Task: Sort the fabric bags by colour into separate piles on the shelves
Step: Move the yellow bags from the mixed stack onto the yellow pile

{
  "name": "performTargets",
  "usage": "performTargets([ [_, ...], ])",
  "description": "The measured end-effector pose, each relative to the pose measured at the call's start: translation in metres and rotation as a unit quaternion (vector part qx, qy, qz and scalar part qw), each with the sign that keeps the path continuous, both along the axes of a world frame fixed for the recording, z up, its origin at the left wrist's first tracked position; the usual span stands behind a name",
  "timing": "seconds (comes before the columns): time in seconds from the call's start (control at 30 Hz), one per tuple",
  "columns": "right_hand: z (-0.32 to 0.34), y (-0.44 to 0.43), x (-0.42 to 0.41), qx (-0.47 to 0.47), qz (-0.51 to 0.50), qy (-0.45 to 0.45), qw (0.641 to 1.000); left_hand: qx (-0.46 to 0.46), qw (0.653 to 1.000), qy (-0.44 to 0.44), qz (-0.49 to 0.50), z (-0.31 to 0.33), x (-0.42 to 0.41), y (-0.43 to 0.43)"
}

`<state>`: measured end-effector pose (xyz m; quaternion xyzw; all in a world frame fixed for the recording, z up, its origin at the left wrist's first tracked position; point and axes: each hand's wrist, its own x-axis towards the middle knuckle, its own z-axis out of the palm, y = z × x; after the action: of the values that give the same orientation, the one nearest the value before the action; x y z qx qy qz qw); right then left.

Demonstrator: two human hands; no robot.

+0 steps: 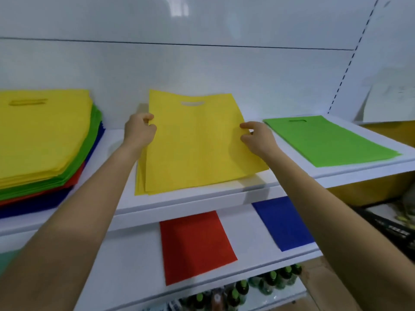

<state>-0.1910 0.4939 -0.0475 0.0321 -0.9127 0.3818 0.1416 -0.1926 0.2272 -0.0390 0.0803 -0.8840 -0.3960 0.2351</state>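
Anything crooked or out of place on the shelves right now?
Nothing spilled or damaged. The yellow bag, pinched by the left hand and right hand, sits skewed on the yellow pile, whose edges peek out at lower left. The green bag lies angled to the shelf edge.

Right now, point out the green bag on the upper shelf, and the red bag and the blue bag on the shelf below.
green bag [330, 140], head view, middle of its flat top face.
red bag [197, 245], head view, centre of its visible face.
blue bag [283, 223], head view, middle of the part in view.
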Motion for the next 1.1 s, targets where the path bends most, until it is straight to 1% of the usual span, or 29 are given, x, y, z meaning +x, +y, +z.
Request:
performTargets([
  [0.1, -0.014, -0.008, -0.011, 0.031, 0.013, -0.028, 0.999, -0.016, 1.0, -0.013, 0.014, -0.014, -0.002, -0.003],
  [0.17, -0.027, -0.01, -0.017, 0.072, 0.021, -0.053, 0.996, -0.039, 0.999, -0.025, 0.017, -0.024, -0.004, -0.005],
  [0.27, -0.039, -0.01, -0.024, 0.127, 0.024, -0.073, 0.989, -0.071, 0.995, -0.065, 0.018, -0.039, -0.007, -0.012],
  [0.33, -0.037, -0.006, -0.027, 0.14, 0.032, -0.057, 0.988, -0.095, 0.992, -0.084, 0.023, -0.042, -0.008, -0.014],
  [0.4, -0.032, -0.003, -0.028, 0.149, 0.038, -0.027, 0.988, -0.108, 0.991, -0.076, 0.037, -0.04, -0.007, -0.012],
  [0.5, -0.02, -0.006, -0.024, 0.137, 0.063, 0.026, 0.988, -0.103, 0.992, -0.027, 0.061, -0.029, 0.004, -0.005],
  [0.6, -0.009, -0.024, -0.012, 0.094, 0.141, 0.093, 0.981, -0.109, 0.991, 0.036, 0.076, -0.014, 0.026, 0.004],
  [0.7, -0.002, -0.048, 0.013, 0.046, 0.248, 0.147, 0.956, -0.097, 0.985, 0.096, 0.106, -0.002, 0.062, 0.013],
  [0.8, -0.005, -0.072, 0.045, 0.015, 0.346, 0.167, 0.923, -0.107, 0.974, 0.131, 0.148, -0.003, 0.106, 0.016],
  [0.93, -0.013, -0.106, 0.082, -0.004, 0.448, 0.159, 0.88, -0.121, 0.961, 0.132, 0.21, -0.012, 0.169, 0.012],
  [1.1, -0.015, -0.146, 0.132, -0.047, 0.535, 0.143, 0.831, -0.126, 0.933, 0.125, 0.313, -0.02, 0.243, -0.01],
])
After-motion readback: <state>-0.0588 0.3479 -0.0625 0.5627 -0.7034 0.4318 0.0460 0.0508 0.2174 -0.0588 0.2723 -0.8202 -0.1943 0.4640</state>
